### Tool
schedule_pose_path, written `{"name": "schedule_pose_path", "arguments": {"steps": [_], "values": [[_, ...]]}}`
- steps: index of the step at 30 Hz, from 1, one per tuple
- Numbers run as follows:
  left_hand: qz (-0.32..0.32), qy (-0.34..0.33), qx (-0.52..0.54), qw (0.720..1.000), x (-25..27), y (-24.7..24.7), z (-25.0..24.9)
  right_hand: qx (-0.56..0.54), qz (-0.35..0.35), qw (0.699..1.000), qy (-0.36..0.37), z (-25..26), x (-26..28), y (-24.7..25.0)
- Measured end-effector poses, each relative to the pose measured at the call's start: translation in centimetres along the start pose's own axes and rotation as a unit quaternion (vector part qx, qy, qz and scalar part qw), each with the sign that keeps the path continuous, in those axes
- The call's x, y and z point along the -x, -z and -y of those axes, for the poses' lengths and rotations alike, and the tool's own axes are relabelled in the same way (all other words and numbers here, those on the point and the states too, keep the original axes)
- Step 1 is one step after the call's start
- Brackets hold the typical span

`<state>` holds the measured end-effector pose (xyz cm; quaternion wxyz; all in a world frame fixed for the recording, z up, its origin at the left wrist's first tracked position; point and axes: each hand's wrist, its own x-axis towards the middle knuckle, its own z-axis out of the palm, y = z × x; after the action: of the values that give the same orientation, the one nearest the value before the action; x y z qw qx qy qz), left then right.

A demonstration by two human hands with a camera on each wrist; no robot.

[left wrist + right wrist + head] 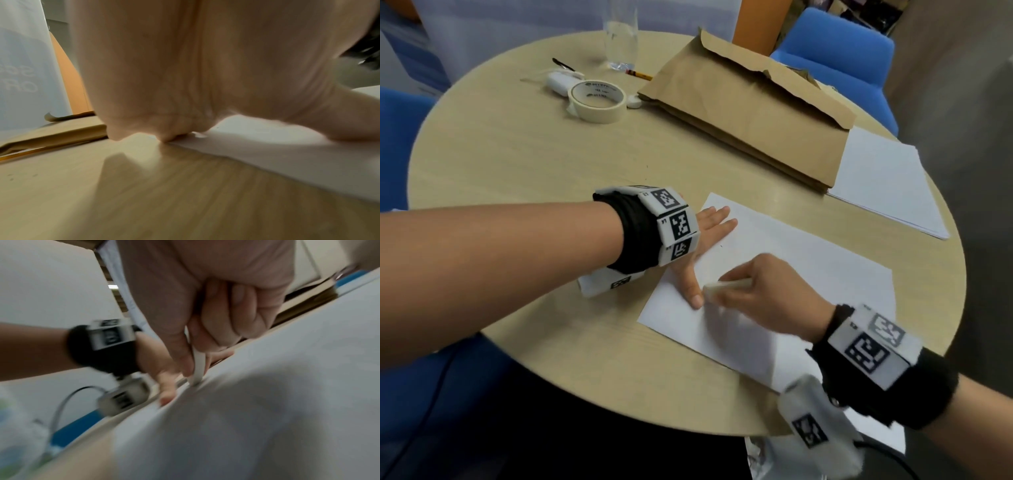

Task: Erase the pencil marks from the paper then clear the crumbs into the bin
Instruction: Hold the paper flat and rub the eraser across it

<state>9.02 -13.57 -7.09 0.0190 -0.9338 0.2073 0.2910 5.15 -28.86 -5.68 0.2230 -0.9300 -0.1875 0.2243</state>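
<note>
A white sheet of paper [791, 260] lies on the round wooden table [524, 164] in front of me. My left hand [709, 240] lies flat on the sheet's left part, fingers straight, thumb stretched toward me. My right hand [750, 291] pinches a white eraser [726, 285] and holds its tip on the paper just beside the left thumb. In the right wrist view the eraser [198, 368] touches the paper [287, 386] near its edge. In the left wrist view the left hand [185, 73] presses on the paper [267, 146]. No pencil marks show clearly; the bin is not in view.
A brown paper bag [750, 106] lies flat at the back right, over a stack of white sheets [887, 185]. A roll of masking tape [597, 101], a small white object [558, 82], a pencil [638, 74] and a clear glass [620, 37] stand at the back. Blue chairs [835, 51] surround the table.
</note>
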Motion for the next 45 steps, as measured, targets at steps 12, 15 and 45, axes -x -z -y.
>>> {"name": "schedule_pose_path", "arguments": {"steps": [12, 15, 45], "values": [[0.002, 0.004, -0.015, 1.0, -0.3, 0.0, -0.1, -0.009, 0.003, 1.0, -0.023, 0.9, -0.9, 0.5], [0.001, 0.008, -0.016, 1.0, -0.3, -0.1, 0.0, -0.006, -0.056, 0.998, -0.029, 0.8, -1.7, 1.0], [-0.047, 0.035, 0.07, 0.996, -0.7, 1.1, -0.2, -0.312, -0.142, 0.923, -0.174, -3.9, -1.8, 5.1]]}}
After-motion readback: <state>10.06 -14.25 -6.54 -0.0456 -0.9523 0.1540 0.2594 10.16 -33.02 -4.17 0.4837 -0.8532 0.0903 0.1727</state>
